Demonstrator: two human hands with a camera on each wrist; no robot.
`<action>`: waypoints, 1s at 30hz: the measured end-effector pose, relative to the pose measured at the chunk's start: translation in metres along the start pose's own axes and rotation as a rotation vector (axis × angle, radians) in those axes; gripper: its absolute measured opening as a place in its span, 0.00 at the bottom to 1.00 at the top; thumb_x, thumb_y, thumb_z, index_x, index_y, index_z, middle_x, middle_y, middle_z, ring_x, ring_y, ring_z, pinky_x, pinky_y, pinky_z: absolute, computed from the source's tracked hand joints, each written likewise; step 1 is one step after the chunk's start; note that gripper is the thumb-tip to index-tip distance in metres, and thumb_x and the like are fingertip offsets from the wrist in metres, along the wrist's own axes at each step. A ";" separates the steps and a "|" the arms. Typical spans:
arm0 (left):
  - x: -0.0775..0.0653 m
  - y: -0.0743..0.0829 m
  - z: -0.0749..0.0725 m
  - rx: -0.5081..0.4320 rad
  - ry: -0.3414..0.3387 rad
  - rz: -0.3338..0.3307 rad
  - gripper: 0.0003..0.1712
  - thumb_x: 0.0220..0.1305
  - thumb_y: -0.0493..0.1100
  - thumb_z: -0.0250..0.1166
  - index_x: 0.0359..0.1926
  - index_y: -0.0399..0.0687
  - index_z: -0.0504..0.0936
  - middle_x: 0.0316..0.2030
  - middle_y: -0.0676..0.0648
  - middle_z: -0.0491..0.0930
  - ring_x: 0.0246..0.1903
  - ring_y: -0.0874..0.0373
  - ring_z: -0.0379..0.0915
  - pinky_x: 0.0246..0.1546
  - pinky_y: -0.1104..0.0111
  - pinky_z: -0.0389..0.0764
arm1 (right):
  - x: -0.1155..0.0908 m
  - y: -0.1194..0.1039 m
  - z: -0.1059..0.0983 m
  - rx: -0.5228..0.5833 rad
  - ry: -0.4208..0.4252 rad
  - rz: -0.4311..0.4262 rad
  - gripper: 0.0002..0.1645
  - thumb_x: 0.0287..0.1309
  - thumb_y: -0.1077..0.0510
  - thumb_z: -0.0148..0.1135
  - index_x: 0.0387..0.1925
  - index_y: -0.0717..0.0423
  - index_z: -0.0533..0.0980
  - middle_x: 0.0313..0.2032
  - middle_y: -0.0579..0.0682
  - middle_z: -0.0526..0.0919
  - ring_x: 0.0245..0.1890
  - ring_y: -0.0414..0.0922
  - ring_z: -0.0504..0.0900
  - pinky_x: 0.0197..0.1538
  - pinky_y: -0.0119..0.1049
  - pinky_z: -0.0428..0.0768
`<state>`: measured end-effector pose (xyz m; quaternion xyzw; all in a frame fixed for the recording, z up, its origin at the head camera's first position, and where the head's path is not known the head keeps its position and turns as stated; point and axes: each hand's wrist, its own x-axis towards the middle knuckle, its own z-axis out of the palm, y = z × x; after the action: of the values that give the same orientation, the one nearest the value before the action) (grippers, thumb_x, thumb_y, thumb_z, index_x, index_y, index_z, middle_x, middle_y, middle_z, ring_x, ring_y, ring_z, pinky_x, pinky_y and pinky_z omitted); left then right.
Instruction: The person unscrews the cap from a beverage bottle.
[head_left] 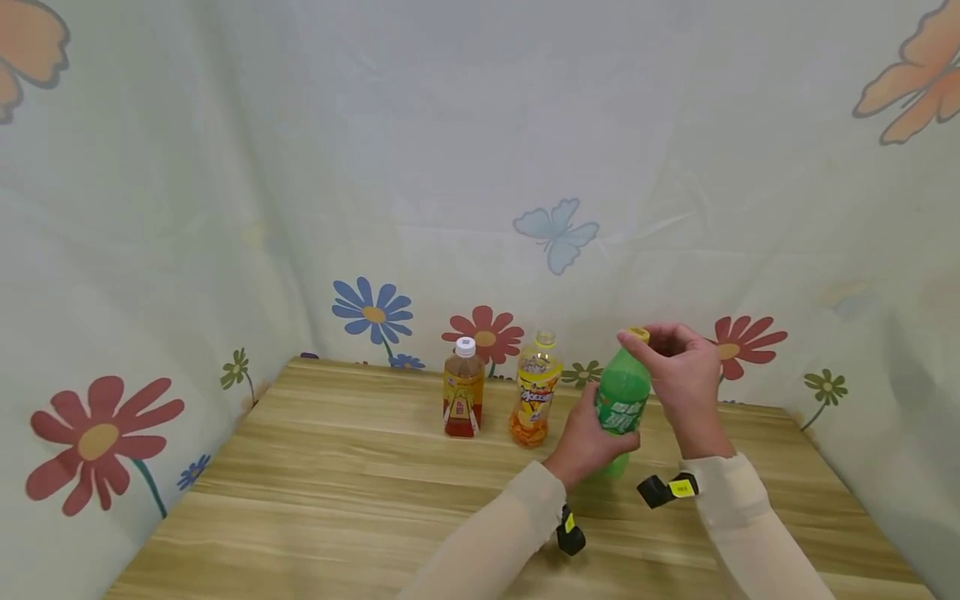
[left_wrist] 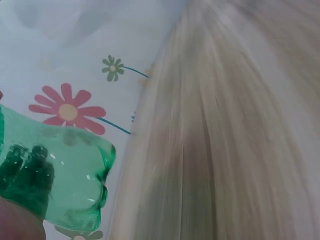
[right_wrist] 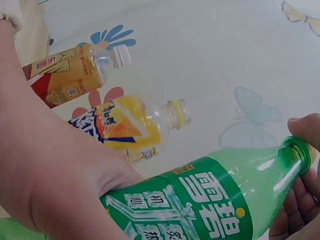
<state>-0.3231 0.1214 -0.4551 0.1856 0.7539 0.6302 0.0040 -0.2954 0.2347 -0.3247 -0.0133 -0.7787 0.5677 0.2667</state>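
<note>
The left hand (head_left: pixel 587 440) grips the green bottle (head_left: pixel 626 387) round its body, presumably to steady it; the right hand (head_left: pixel 686 371) pinches the yellow cap (head_left: pixel 640 333) (loose or tight, I can't tell).

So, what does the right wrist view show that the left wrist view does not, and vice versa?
Only right wrist: the white-capped plastic bottle with orange label and the uncapped clear bottle with yellow label. Only left wrist: a small green flower printed on the pale curtain. Both: the green plastic bottle and the left hand holding it.
</note>
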 end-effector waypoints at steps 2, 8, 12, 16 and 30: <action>-0.004 0.003 -0.004 -0.008 -0.011 0.018 0.40 0.55 0.47 0.78 0.63 0.69 0.65 0.51 0.64 0.78 0.47 0.70 0.76 0.55 0.67 0.82 | -0.003 -0.004 0.000 0.008 -0.008 -0.003 0.27 0.52 0.39 0.77 0.44 0.54 0.83 0.36 0.40 0.83 0.39 0.42 0.79 0.37 0.22 0.80; -0.013 0.009 -0.011 -0.043 -0.042 0.063 0.41 0.56 0.51 0.79 0.64 0.75 0.65 0.52 0.67 0.77 0.49 0.71 0.76 0.56 0.71 0.80 | -0.010 -0.014 0.001 0.012 -0.029 -0.019 0.26 0.52 0.39 0.77 0.43 0.53 0.83 0.36 0.41 0.83 0.39 0.42 0.79 0.37 0.24 0.81; -0.018 0.010 -0.016 -0.042 -0.056 0.073 0.40 0.56 0.52 0.79 0.64 0.76 0.66 0.52 0.67 0.78 0.49 0.71 0.77 0.56 0.72 0.80 | -0.016 -0.019 0.003 0.030 -0.035 -0.023 0.24 0.53 0.42 0.78 0.42 0.53 0.82 0.35 0.41 0.83 0.38 0.42 0.79 0.37 0.23 0.81; -0.025 0.008 -0.026 -0.029 -0.077 0.065 0.39 0.58 0.52 0.78 0.64 0.76 0.66 0.52 0.68 0.78 0.49 0.72 0.77 0.56 0.71 0.80 | -0.022 -0.024 0.005 0.031 -0.052 -0.036 0.22 0.54 0.44 0.78 0.41 0.54 0.82 0.34 0.40 0.83 0.37 0.41 0.79 0.36 0.23 0.81; -0.048 0.006 -0.063 -0.032 -0.142 0.119 0.39 0.59 0.50 0.77 0.65 0.76 0.64 0.55 0.64 0.78 0.52 0.69 0.77 0.58 0.70 0.79 | -0.040 -0.037 0.019 0.038 -0.178 -0.146 0.20 0.56 0.48 0.77 0.42 0.58 0.83 0.35 0.41 0.84 0.36 0.43 0.80 0.34 0.26 0.80</action>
<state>-0.2923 0.0487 -0.4474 0.2743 0.7293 0.6264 0.0227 -0.2587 0.1921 -0.3120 0.0988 -0.7873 0.5603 0.2373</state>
